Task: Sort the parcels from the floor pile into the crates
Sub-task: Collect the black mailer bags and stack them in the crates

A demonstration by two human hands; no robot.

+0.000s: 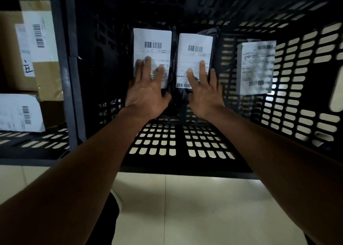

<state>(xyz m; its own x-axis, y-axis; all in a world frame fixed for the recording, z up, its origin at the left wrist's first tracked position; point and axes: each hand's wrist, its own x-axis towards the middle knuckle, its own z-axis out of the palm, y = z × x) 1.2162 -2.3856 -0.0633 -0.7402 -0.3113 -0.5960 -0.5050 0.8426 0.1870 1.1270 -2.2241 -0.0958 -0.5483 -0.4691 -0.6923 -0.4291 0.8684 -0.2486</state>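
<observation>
Head view: both hands are reaching into the black crate (278, 62). Left hand (146, 90) and right hand (204, 90), fingers straight, are pressing two bagged parcels (152, 40) (194, 44) against its back wall. Likely light, soft, slippery; pinching bag edges seems best.

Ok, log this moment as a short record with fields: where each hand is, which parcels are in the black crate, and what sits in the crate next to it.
left hand: left hand, fingers straight, on the label of the left black parcel
right hand: right hand, fingers straight, on the label of the middle black parcel
crate: black slotted crate, both arms reaching in
third parcel: white parcel against the crate's right wall, untouched
neighbouring crate: cardboard boxes with barcode labels, on the left
floor: pale tiles below the crate
</observation>
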